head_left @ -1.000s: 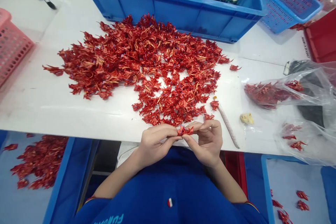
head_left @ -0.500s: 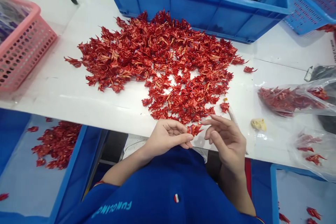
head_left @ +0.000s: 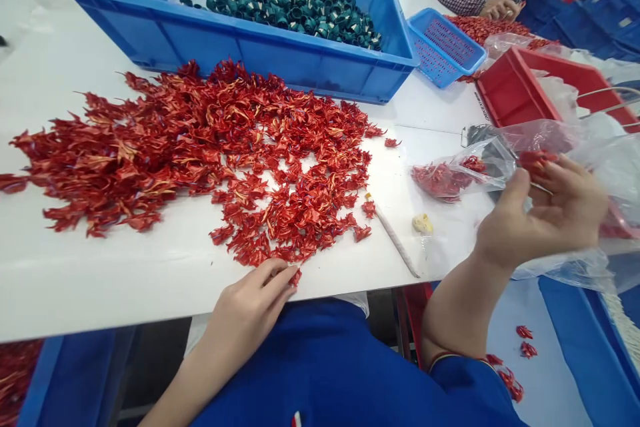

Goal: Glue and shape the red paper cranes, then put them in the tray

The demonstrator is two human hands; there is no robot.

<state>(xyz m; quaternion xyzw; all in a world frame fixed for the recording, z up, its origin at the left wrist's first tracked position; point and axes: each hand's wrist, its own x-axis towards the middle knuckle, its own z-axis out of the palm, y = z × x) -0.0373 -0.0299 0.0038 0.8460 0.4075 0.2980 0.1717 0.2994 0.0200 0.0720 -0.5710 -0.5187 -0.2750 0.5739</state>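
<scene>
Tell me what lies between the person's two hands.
Head view: a thin white stick and a small yellowish lump on the table, between left hand and right hand.

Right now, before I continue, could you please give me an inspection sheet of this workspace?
Surface: white table, crowded in the middle.
Job's things: big pile of red folded pieces; plastic bag with more red pieces inside.
Clutter: white stick; yellowish lump.
Hands: left hand lies at the table edge, fingertips on one red piece; right hand is up at the plastic bag, grip unclear.
Cables: nothing seen.
Surroundings: blue crate of dark green pieces; blue basket; red tray; another person's hand beyond.
</scene>
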